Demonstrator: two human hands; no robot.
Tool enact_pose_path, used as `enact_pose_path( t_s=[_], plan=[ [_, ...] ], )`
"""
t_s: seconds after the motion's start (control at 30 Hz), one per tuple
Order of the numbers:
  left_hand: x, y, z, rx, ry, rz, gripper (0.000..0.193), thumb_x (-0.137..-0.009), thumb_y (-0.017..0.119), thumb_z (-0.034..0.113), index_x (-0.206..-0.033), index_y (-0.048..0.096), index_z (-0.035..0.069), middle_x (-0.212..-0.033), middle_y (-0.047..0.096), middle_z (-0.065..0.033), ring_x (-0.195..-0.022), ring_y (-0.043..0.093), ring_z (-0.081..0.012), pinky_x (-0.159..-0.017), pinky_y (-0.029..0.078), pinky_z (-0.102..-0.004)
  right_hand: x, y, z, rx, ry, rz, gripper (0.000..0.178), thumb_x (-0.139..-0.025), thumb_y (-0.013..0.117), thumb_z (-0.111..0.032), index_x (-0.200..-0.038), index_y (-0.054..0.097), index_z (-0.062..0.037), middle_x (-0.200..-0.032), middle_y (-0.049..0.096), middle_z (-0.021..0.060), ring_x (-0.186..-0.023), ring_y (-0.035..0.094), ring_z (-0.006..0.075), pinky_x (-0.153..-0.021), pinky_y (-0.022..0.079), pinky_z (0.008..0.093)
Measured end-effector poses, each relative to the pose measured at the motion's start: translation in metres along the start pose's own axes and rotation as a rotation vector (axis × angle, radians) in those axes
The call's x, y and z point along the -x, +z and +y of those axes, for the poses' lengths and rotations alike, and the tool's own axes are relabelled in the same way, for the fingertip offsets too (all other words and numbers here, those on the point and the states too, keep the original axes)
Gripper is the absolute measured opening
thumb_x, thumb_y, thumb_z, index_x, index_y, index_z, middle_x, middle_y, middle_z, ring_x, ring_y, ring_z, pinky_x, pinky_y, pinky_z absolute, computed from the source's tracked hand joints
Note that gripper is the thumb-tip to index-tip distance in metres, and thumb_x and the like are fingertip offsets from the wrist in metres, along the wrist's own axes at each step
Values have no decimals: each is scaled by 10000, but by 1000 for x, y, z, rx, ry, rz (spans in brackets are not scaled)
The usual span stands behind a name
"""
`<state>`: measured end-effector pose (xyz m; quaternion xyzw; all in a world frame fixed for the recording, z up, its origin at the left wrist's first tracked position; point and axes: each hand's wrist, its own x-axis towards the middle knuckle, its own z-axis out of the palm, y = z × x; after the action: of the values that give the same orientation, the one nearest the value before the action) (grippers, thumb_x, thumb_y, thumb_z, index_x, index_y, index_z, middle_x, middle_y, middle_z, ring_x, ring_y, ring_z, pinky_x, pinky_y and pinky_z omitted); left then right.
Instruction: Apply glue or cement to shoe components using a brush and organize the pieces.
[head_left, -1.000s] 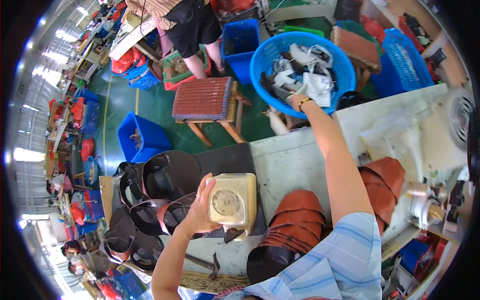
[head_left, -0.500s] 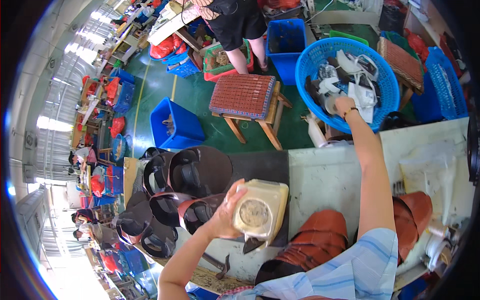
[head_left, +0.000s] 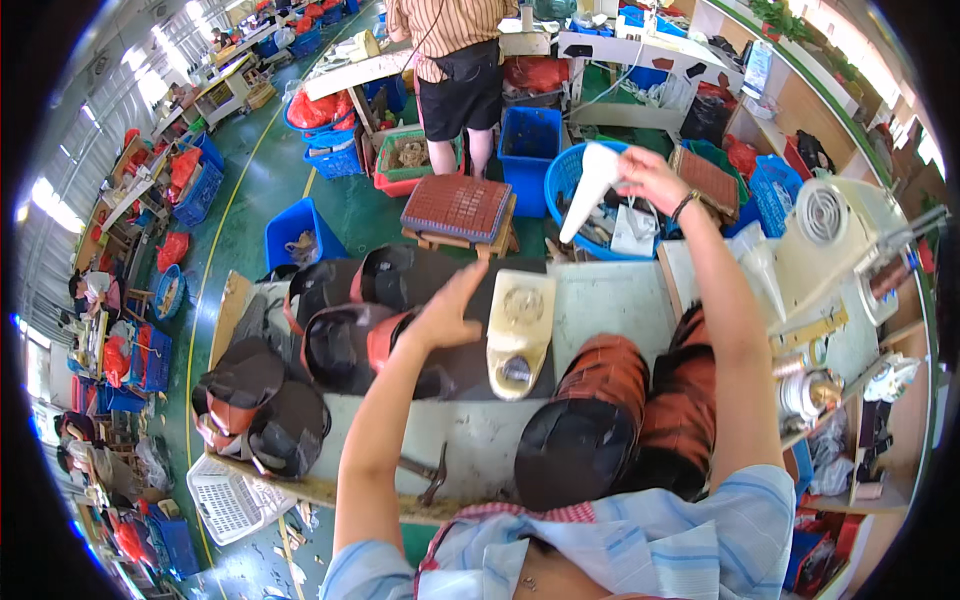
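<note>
My right hand is raised over the blue round basket, closed on a long white tapered piece whose narrow end points down. Fingers apart and empty, my left hand hovers over the bench, close beside a cream plastic container with a round recess and a dark opening. Several dark brown curved pieces with loop-like bands lie to its left. A stack of red-brown curved pieces stands nearer me, with a second stack alongside.
A hammer lies at the bench's near edge. To the right stand a cream sewing machine and thread spools. Beyond the bench are a stool with a woven red-brown seat, blue bins and a standing person.
My left hand has let go of the cream container, which now rests on the bench. My right hand has come up out of the basket with the white piece. The view has shifted.
</note>
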<state>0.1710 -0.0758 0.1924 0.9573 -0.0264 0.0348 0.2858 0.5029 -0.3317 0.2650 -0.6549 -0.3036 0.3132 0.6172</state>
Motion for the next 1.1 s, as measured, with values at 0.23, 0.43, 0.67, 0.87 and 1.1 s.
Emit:
enact_pose_path(
  t_s=[0.23, 0.43, 0.67, 0.87, 1.1],
  plan=[
    [9, -56, 94, 1355, -48, -76, 611, -898, 583, 361, -1374, 329, 72, -1224, 526, -145, -1026, 591, -227, -850, 518, -385, 102, 179, -57, 80, -26, -184, 287, -932, 549, -286, -1067, 571, -34, -988, 620, 92, -952, 620, 231, -855, 507, 338],
    [43, -35, 123, 1500, -129, 86, 582, -905, 569, 337, -1362, 302, 97, -1092, 551, -140, -804, 626, -189, -608, 560, -313, 190, 269, -49, 1127, -660, 345, 550, -799, 605, -119, -1262, 392, 87, -1369, 365, 258, -1114, 514, 410, -935, 448, 391],
    [52, -22, 141, 1730, -224, 205, 393, -962, 459, 349, -1215, 454, 50, -991, 584, -120, -870, 606, -223, -727, 540, -367, 251, 309, -58, 1333, -727, 140, 755, -637, 763, -140, -1311, 432, -68, -1439, 298, 229, -1294, 377, 370, -1033, 338, 464],
    [40, -32, 120, 1728, -392, -365, 518, -913, 542, 397, -1280, 461, 39, -1211, 554, -188, -1054, 570, -276, -896, 475, -395, 194, 262, -18, 420, -886, 497, 120, -884, 549, -127, -956, 587, -39, -959, 638, 143, -894, 622, 260, -850, 479, 372],
    [35, 50, -10, 270, -16, 302, 630, -834, 650, 289, -1364, 391, 70, -1342, 470, -181, -1214, 479, -336, -1045, 346, -393, 151, 247, 64, -512, -423, 429, 289, -929, 531, -161, -656, 529, -67, -587, 529, 47, -581, 540, 139, -591, 446, 310]
  ],
)
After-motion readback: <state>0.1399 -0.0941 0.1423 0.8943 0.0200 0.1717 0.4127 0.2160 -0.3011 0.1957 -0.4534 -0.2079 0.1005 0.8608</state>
